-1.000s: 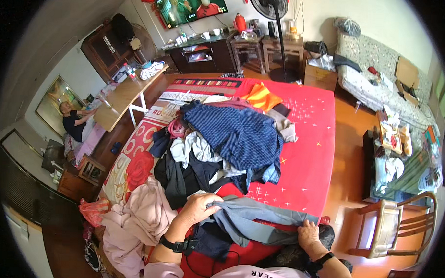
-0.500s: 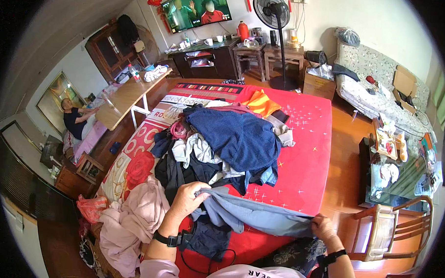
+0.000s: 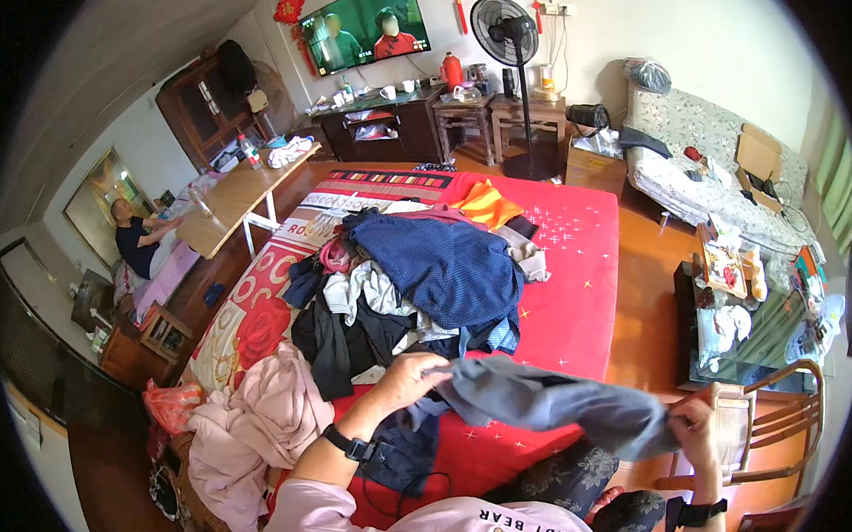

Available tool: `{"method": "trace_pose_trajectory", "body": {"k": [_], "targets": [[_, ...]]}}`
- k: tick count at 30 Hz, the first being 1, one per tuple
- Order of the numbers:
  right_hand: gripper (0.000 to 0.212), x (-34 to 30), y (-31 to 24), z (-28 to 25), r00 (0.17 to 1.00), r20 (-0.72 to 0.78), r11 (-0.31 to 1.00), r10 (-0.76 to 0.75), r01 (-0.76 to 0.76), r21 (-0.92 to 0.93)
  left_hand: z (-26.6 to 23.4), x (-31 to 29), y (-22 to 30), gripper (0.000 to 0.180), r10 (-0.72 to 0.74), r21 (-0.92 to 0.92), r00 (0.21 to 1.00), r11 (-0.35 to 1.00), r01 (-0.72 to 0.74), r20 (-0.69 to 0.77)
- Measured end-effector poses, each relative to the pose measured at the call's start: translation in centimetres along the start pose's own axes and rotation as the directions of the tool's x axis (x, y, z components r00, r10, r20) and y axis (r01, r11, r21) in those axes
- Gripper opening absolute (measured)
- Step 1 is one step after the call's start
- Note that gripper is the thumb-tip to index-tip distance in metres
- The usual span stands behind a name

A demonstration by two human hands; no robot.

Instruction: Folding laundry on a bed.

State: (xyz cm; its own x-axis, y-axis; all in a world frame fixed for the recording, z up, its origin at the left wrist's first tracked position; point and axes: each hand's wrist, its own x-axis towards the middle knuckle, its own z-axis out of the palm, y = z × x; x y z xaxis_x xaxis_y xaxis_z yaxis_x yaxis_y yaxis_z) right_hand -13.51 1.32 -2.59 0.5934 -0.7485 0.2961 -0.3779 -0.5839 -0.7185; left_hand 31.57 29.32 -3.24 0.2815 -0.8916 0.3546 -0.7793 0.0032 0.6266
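A grey-blue garment (image 3: pixel 553 398) is stretched between my two hands above the near part of the bed; its kind cannot be made out in its bunched, slightly blurred state. My left hand (image 3: pixel 409 382) pinches one end, and my right hand (image 3: pixel 696 431) grips the other end out past the bed's edge. Beyond the hands lies a heap of clothes, topped by a dark blue dotted garment (image 3: pixel 440 266), with white cloth (image 3: pixel 364 287) and black clothing (image 3: pixel 334 343) beside it. Under my left forearm rests a piece of dark navy cloth (image 3: pixel 403 453) with a black cord.
The bed has a red sheet (image 3: pixel 576 262). Pink fabric (image 3: pixel 270 420) and a red plastic bag (image 3: pixel 171 404) are at its left. A wooden chair (image 3: pixel 758 432) and glass-topped table (image 3: pixel 761 339) stand at right. A person (image 3: pixel 141 237) sits beyond a wooden table (image 3: pixel 236 198); a fan (image 3: pixel 518 91) stands behind.
Both hands have moved right with the grey-blue garment, the right hand farther and slightly up. The garment now sags and billows between them. The heap looks the same.
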Motion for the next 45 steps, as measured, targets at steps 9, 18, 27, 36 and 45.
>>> {"method": "trace_pose_trajectory", "body": {"k": [9,18,27,36,45], "targets": [[0.012,-2.9,1.3,-4.1,0.973,-0.108,0.979,0.203,-0.198,0.05,0.3,1.7,2.3,0.013,-0.004,-0.115,0.995,0.993,0.015,0.095],[0.017,-2.0,1.6,-8.1,0.908,-0.372,0.942,0.192,-0.064,0.329,-0.5,1.3,3.1,0.012,-0.042,-0.106,0.999,0.994,0.039,-0.02],[0.035,-2.1,-3.3,-8.0,0.935,-0.339,0.986,-0.105,0.054,-0.155,0.9,1.9,5.2,0.014,0.096,-0.063,0.979,0.994,-0.086,0.179],[0.02,-3.5,-1.6,-9.5,0.929,-0.332,0.952,-0.161,0.057,-0.301,2.9,1.4,5.9,0.015,0.069,-0.053,0.978,0.997,-0.06,0.197],[0.019,-4.1,1.6,-14.8,0.855,-0.486,0.978,0.182,-0.107,0.178,1.5,2.2,5.4,0.014,-0.071,-0.173,0.995,0.982,0.081,0.065]]}}
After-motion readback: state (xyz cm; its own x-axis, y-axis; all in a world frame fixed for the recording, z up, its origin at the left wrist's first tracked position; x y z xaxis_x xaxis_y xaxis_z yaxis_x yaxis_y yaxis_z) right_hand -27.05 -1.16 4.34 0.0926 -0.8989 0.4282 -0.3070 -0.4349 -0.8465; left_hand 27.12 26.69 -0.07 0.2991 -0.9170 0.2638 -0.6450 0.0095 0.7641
